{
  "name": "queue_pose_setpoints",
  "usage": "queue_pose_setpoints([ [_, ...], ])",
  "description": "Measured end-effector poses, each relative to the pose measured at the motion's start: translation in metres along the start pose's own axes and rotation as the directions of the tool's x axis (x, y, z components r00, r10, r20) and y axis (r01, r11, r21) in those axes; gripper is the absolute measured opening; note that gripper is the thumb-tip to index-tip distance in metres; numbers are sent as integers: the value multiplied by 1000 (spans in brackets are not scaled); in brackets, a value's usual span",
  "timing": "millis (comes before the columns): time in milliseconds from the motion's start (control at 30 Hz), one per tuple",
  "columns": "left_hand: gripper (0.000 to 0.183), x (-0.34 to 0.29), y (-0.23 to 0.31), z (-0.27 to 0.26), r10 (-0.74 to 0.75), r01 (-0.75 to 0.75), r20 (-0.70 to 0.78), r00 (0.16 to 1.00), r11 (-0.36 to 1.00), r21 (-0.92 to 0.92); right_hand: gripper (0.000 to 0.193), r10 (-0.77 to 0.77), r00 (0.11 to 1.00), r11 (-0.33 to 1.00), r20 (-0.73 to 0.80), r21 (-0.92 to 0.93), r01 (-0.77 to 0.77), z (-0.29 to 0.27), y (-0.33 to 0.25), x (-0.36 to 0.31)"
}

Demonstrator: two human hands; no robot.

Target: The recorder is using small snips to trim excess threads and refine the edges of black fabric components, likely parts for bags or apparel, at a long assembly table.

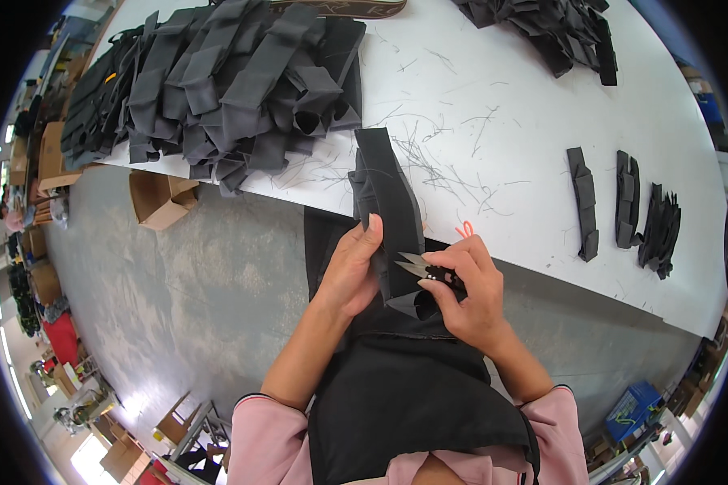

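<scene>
The left hand point(352, 271) pinches the black strip point(398, 190) near its middle: the thumb lies flat along the left edge of the cloth, and the other fingers curl underneath, mostly hidden by it. The strip stretches away from the person, its upper end over the edge of the white table point(663, 97) and its lower end bent into an open fold beside the right hand point(469, 291).

The right hand grips small black thread snips point(443, 276), thumb on the near side and forefinger on the far side, with an orange loop point(465, 229) sticking out beyond the knuckles. The blades stand slightly apart and point left across the lower part of the strip, to the right of the left fingers; whether they touch the cloth is hard to tell from above.

Loose threads point(433, 166) litter the table just beyond the strip. A big heap of black strips point(243, 81) lies at the left, a smaller heap point(546, 32) at the far side, and a few separate pieces point(584, 206) at the right.
</scene>
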State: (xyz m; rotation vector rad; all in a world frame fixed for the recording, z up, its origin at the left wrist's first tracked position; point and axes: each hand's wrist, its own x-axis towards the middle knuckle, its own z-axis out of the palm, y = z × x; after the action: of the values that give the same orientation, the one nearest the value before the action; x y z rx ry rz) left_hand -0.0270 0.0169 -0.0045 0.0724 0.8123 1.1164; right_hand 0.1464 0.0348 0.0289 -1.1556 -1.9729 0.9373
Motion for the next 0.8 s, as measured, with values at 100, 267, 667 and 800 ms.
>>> queue_pose_setpoints([
  [100,46,-2,1,4,-19,20,-35,999,999,28,29,-35,998,999,49,-7,36,-2,3,7],
  [267,42,-2,2,8,-6,14,-60,998,991,134,28,-172,965,969,195,-145,202,-13,5,20],
  [667,41,1,1,3,-93,104,-110,990,990,96,26,-130,987,991,99,-1,130,-7,11,6],
  [800,39,0,3,5,-123,130,-127,984,990,56,25,-64,997,998,40,-19,65,1,7,-4],
])
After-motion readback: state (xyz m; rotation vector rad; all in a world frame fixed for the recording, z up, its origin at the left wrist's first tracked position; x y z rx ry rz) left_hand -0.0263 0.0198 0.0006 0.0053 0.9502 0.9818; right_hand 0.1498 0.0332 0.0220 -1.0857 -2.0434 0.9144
